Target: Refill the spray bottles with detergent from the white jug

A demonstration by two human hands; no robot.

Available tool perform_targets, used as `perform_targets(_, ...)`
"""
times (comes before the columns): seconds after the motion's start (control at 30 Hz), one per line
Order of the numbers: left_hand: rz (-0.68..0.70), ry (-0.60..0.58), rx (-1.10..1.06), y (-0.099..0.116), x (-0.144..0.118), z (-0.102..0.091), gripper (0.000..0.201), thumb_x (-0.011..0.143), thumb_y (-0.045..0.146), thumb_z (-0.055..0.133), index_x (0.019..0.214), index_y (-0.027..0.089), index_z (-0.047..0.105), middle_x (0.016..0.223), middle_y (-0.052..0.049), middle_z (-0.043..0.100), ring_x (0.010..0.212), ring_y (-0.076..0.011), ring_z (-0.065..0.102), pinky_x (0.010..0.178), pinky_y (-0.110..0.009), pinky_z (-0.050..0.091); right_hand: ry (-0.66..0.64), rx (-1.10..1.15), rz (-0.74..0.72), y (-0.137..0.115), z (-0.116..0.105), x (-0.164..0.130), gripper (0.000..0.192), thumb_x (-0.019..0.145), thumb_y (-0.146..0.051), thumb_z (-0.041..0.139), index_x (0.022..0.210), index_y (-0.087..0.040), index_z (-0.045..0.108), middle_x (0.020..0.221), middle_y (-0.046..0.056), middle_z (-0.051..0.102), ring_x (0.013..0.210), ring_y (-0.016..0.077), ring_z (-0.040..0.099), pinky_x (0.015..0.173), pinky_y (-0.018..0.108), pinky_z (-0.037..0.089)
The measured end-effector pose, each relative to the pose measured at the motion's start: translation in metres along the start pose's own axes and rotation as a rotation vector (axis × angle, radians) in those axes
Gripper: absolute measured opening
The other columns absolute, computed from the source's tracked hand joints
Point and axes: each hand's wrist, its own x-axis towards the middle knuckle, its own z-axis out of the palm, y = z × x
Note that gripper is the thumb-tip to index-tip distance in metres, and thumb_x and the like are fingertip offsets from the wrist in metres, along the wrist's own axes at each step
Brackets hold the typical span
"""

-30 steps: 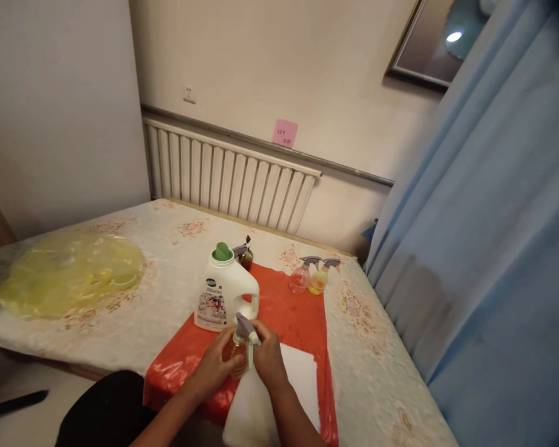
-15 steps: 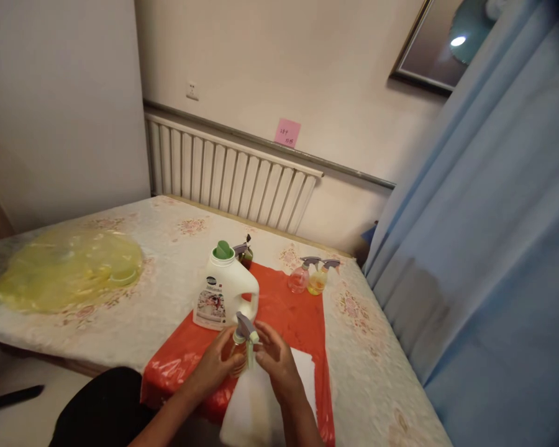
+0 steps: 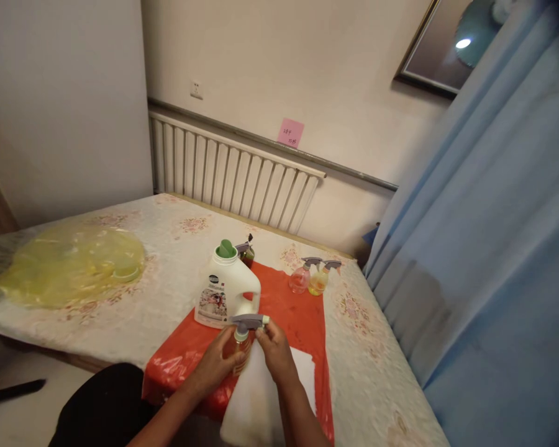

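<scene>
A small clear spray bottle [image 3: 243, 355] with a grey trigger head stands upright between my hands. My left hand [image 3: 217, 363] is closed around its body from the left. At the right, the fingers of my right hand [image 3: 276, 355] pinch the pale nozzle end of the head. Just behind the bottle is a large white jug [image 3: 233, 279] with a side handle and a picture label. A green cap [image 3: 226, 249] sits in the jug's mouth. Beneath my hands lies a white sheet [image 3: 256, 406], partly covered by my right arm.
A red plastic sheet [image 3: 284, 304] covers part of the flowered tablecloth [image 3: 168, 248]. Pink [image 3: 300, 279] and yellow [image 3: 317, 282] spray bottles stand at the back right; a dark one [image 3: 248, 253] is behind the jug. A yellow plastic bag [image 3: 69, 264] lies left. A blue curtain [image 3: 489, 248] hangs right.
The spray head has turned on the bottle: its nozzle pointed towards me and now points right. My right hand's fingers have shifted with it to the nozzle end. My left hand keeps its hold.
</scene>
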Motion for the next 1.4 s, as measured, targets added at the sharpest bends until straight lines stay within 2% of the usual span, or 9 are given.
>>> perform_targets(0.1, -0.005, 0.004, -0.002, -0.002, 0.000, 0.001, 0.052, 0.075, 0.024, 0.065, 0.126, 0.019, 0.057, 0.133, -0.010, 0.062, 0.129, -0.0306, 0.051, 0.114, -0.046, 0.034, -0.019, 0.006, 0.005, 0.004, -0.004, 0.012, 0.029, 0.080, -0.023, 0.058, 0.105, -0.019, 0.072, 0.100, 0.003, 0.076, 0.099, 0.0233, 0.069, 0.093, 0.036, 0.050)
perform_targets(0.27, -0.009, 0.010, 0.000, -0.002, -0.002, 0.001, 0.056, 0.074, 0.020, 0.064, 0.129, 0.021, 0.057, 0.139, -0.009, 0.059, 0.134, -0.0301, 0.047, 0.116, -0.046, 0.032, 0.104, -0.025, 0.030, 0.011, -0.001, 0.014, 0.037, 0.071, -0.019, 0.066, 0.108, -0.019, 0.069, 0.110, 0.007, 0.074, 0.102, 0.0243, 0.068, 0.095, 0.038, 0.050)
perform_targets(0.33, -0.006, -0.002, -0.003, 0.000, -0.003, 0.001, 0.054, 0.074, 0.019, 0.063, 0.128, 0.022, 0.057, 0.138, -0.008, 0.060, 0.132, -0.0295, 0.049, 0.115, -0.045, 0.035, 0.241, -0.068, 0.042, 0.014, 0.001, 0.005, 0.037, 0.069, -0.021, 0.069, 0.107, -0.018, 0.068, 0.107, 0.008, 0.074, 0.097, 0.0246, 0.068, 0.091, 0.037, 0.051)
perform_targets(0.43, -0.015, 0.008, 0.009, 0.002, -0.003, 0.001, 0.055, 0.073, 0.019, 0.064, 0.128, 0.021, 0.057, 0.137, -0.009, 0.060, 0.133, -0.0297, 0.049, 0.114, -0.044, 0.035, 0.581, -0.164, 0.069, 0.017, 0.006, -0.014, 0.026, 0.074, -0.032, 0.068, 0.094, -0.016, 0.066, 0.091, 0.009, 0.072, 0.085, 0.0248, 0.067, 0.081, 0.037, 0.052)
perform_targets(0.5, -0.022, 0.017, 0.021, 0.003, -0.002, 0.001, 0.054, 0.073, 0.021, 0.065, 0.127, 0.020, 0.057, 0.136, -0.010, 0.061, 0.132, -0.0302, 0.049, 0.114, -0.045, 0.035, 0.700, -0.214, 0.064, 0.018, 0.012, -0.026, 0.022, 0.076, -0.037, 0.066, 0.086, -0.017, 0.064, 0.079, 0.006, 0.068, 0.076, 0.0237, 0.065, 0.074, 0.035, 0.052)
perform_targets(0.73, 0.008, -0.019, 0.000, 0.005, -0.002, 0.001, 0.048, 0.082, 0.030, 0.063, 0.128, 0.018, 0.057, 0.132, -0.012, 0.062, 0.121, -0.0301, 0.057, 0.106, -0.044, 0.043, 0.536, -0.278, 0.017, 0.021, 0.037, -0.031, 0.044, 0.075, -0.025, 0.067, 0.117, -0.015, 0.062, 0.086, 0.006, 0.069, 0.076, 0.0218, 0.065, 0.073, 0.032, 0.053)
perform_targets(0.9, 0.010, -0.002, 0.017, 0.003, -0.001, 0.002, 0.053, 0.083, 0.033, 0.062, 0.134, 0.021, 0.054, 0.138, -0.011, 0.059, 0.131, -0.0302, 0.049, 0.115, -0.047, 0.033, 0.515, -0.253, 0.024, 0.026, 0.042, -0.019, 0.056, 0.070, -0.019, 0.068, 0.125, -0.015, 0.058, 0.093, 0.007, 0.071, 0.081, 0.0229, 0.066, 0.077, 0.033, 0.054)
perform_targets(1.07, 0.001, 0.011, -0.018, 0.000, -0.001, 0.005, 0.055, 0.078, 0.021, 0.058, 0.133, 0.021, 0.056, 0.132, -0.009, 0.063, 0.128, -0.0285, 0.053, 0.113, -0.044, 0.037, 0.464, -0.267, 0.011, 0.025, 0.051, -0.011, 0.069, 0.065, -0.013, 0.070, 0.132, -0.018, 0.055, 0.095, 0.005, 0.069, 0.085, 0.0225, 0.065, 0.081, 0.033, 0.052)
perform_targets(1.4, 0.044, -0.020, -0.045, 0.007, 0.000, 0.004, 0.054, 0.078, 0.014, 0.055, 0.131, 0.021, 0.057, 0.132, -0.008, 0.064, 0.132, -0.0267, 0.049, 0.115, -0.041, 0.035, 0.450, -0.323, -0.029, 0.029, 0.056, -0.002, 0.067, 0.066, -0.011, 0.062, 0.133, -0.017, 0.057, 0.120, 0.011, 0.066, 0.109, 0.0263, 0.062, 0.094, 0.035, 0.049)
